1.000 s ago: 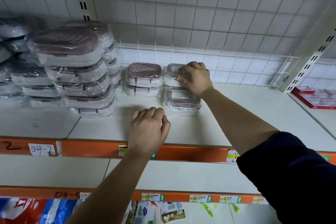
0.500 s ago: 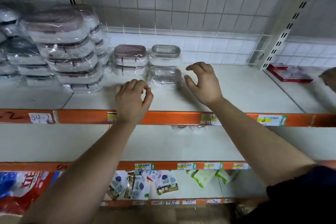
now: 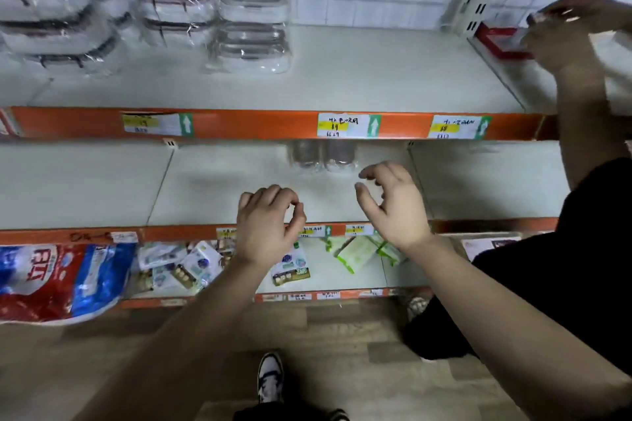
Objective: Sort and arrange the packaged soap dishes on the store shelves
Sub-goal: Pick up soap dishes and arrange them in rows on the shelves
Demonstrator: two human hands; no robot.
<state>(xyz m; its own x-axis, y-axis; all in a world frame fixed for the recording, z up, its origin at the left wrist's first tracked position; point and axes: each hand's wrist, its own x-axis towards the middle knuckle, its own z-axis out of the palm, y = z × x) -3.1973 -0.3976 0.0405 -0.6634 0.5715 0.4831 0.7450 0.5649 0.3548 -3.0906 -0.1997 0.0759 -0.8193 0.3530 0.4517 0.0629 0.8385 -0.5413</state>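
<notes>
Both hands are empty: the left hand (image 3: 270, 222) loosely curled, the right hand (image 3: 393, 205) half open, its fingers toward two wrapped soap dishes (image 3: 323, 155) at twelve o'clock, deep under the upper shelf (image 3: 273, 125). Reaching in blind could knock them further back, and slippery wrap could slide from a loose grip

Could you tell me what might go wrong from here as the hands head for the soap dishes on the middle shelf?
The two wrapped soap dishes sit far back under the orange shelf edge, so the right hand or left hand could knock it while reaching in. Their glossy wrap may slip in a loose grip. Another person's hands work at the right end of the upper shelf, so arms could collide when restocking.
</notes>
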